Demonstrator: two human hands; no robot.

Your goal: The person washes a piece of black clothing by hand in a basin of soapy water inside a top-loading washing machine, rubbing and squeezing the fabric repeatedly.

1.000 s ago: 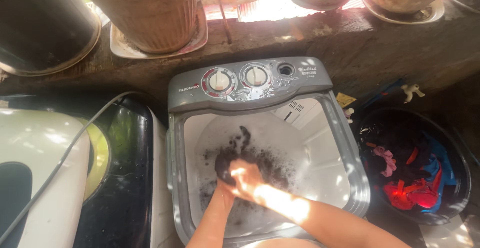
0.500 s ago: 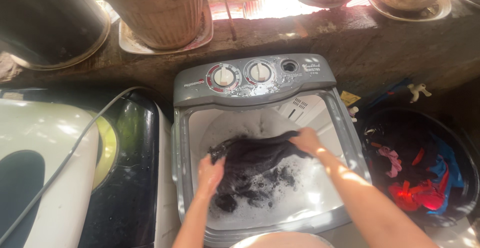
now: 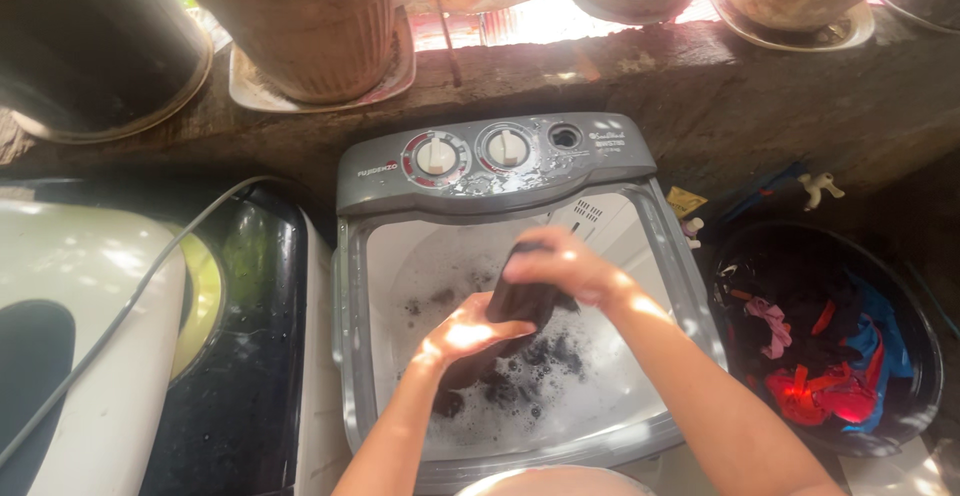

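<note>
A small yellow packet (image 3: 686, 201) lies just right of the washing machine (image 3: 350, 356), near its rear corner. On the machine's grey control panel (image 3: 600, 161), white lettered markings sit at the left and right ends, and a pale printed label (image 3: 590, 218) sits on the tub's rear wall.

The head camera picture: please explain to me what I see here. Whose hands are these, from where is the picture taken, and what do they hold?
The camera sits on a person's head and looks down, so both arms belong to that person. Below is a small grey top-loading washing machine with two dials, its tub open and full of soapy water. The left hand and the right hand together grip a dark wet cloth, rolled up above the water. More dark laundry lies in the tub. To the right stands a black basin with colourful clothes. Clay pots stand on the ledge behind.
</note>
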